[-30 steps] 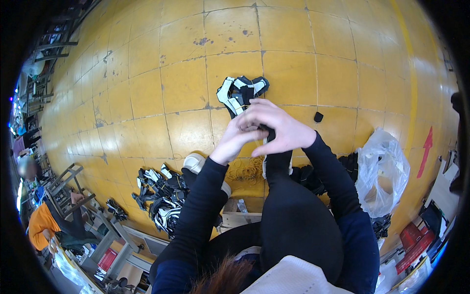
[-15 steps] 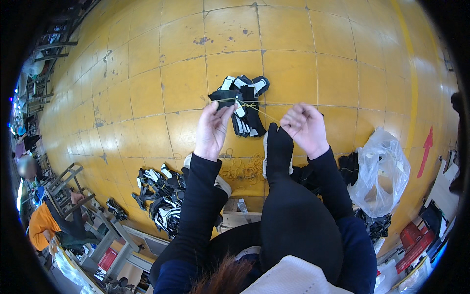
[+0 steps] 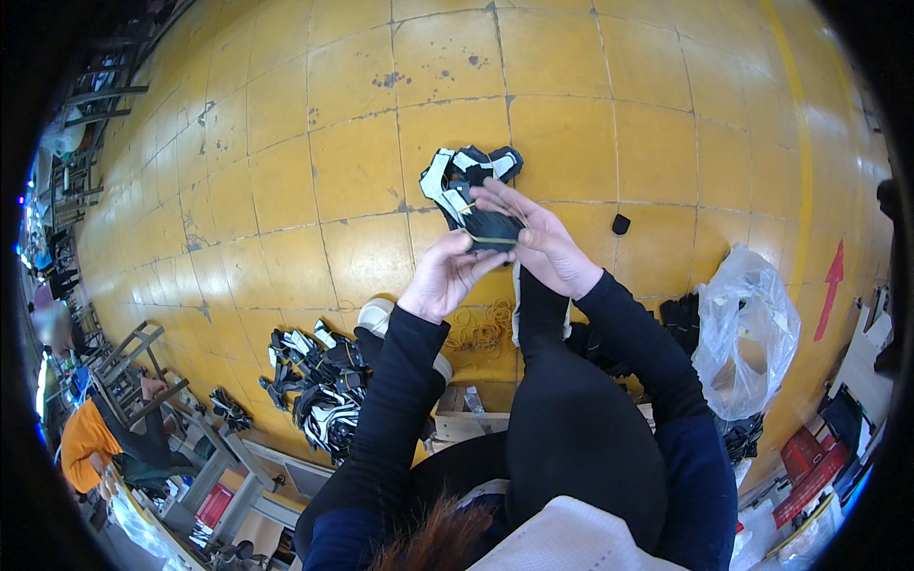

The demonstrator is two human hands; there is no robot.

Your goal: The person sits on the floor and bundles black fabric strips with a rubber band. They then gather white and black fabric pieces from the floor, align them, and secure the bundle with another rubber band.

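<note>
Between my hands is a small bundle of dark fabric pieces [image 3: 495,228], with a thin yellowish rubber band [image 3: 490,239] across it. My left hand [image 3: 444,278] grips the bundle's left end between thumb and fingers. At its right end, my right hand [image 3: 547,246] pinches it with the thumb, other fingers raised and slightly blurred; a strand of the band runs by them. Just beyond, banded black-and-white fabric bundles [image 3: 440,181] lie on the floor, partly hidden by my hands.
Loose rubber bands [image 3: 481,328] are heaped near my feet. Black-and-white pieces [image 3: 328,404] pile up at left. A clear plastic bag [image 3: 747,333] stands at right, a small black piece [image 3: 621,225] beyond it. Someone in orange [image 3: 88,438] is at far left.
My right hand has come left to meet the bundle, and the stretched band has drawn in close around it. My left hand and the bundle have moved right and nearer me.
</note>
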